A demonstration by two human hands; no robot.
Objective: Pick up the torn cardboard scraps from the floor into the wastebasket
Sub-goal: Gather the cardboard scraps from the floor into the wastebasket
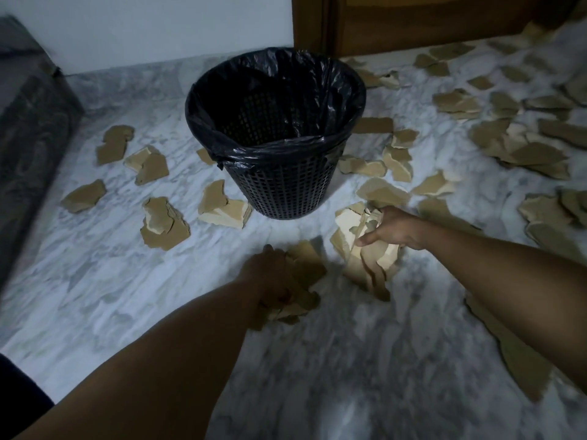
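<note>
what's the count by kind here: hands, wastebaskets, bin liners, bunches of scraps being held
hands: 2, left hand and right hand
wastebasket: 1
black bin liner: 1
held scrap bunches: 2
total: 6

One wastebasket [279, 173] stands on the floor, lined with one black bag [317, 87]. Two hands are in view, the left hand [270, 277] and the right hand [394, 230], each closed on its own bunch of torn cardboard scraps [359, 236], too overlapped to count. About eight loose scraps lie left of the basket, while those to the right and far right are piled too thickly for an exact number, certainly more than twenty.
</note>
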